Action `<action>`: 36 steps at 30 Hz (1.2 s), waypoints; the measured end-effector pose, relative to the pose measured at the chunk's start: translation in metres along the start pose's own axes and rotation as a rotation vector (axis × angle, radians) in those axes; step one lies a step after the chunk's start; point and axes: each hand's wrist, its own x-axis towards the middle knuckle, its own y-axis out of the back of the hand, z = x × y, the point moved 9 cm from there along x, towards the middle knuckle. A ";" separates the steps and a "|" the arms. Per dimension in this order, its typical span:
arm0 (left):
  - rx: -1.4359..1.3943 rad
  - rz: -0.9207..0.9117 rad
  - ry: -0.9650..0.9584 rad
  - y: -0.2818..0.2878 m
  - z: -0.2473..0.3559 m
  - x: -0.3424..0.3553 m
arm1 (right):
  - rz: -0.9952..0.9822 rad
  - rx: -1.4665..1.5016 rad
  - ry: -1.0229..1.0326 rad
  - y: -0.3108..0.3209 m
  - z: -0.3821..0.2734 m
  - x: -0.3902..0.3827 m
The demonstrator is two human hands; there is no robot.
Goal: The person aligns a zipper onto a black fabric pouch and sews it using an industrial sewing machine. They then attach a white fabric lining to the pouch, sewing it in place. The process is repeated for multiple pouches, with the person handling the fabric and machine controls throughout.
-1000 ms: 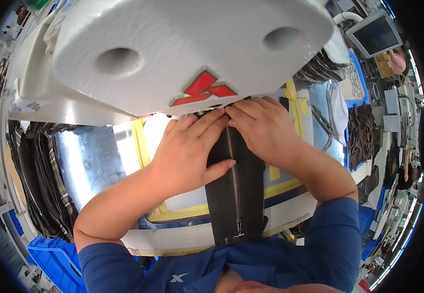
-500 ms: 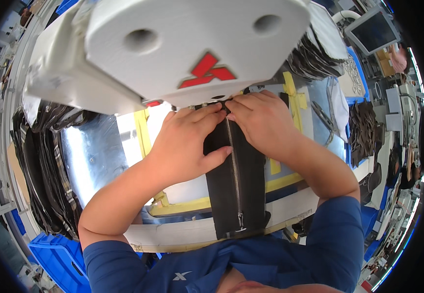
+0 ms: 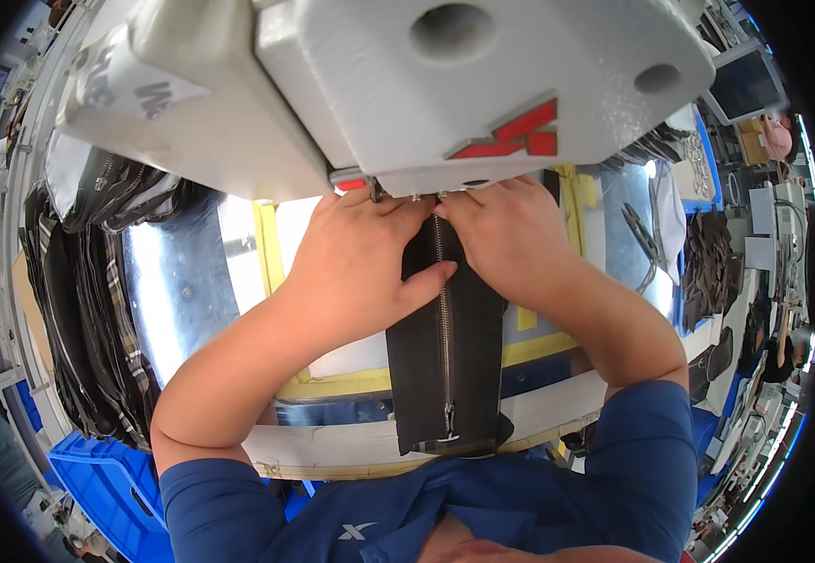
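Mid-frame, the bare left hand [image 3: 356,258], loosely spread, and bare right hand [image 3: 510,235] seem to steady a long black cloth strip with a metal zipper [image 3: 473,361]; it needs keeping straight. I can't tell if the right grip pinches.

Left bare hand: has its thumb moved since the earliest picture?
Yes, slightly. Against the nearer crosswise strip of yellow tape, the thumb of the left hand now lies farther away, toward the large whitish machine head.
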 end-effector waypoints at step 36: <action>0.269 -0.004 -0.092 -0.026 0.022 -0.017 | -0.189 0.003 0.047 -0.007 -0.015 -0.017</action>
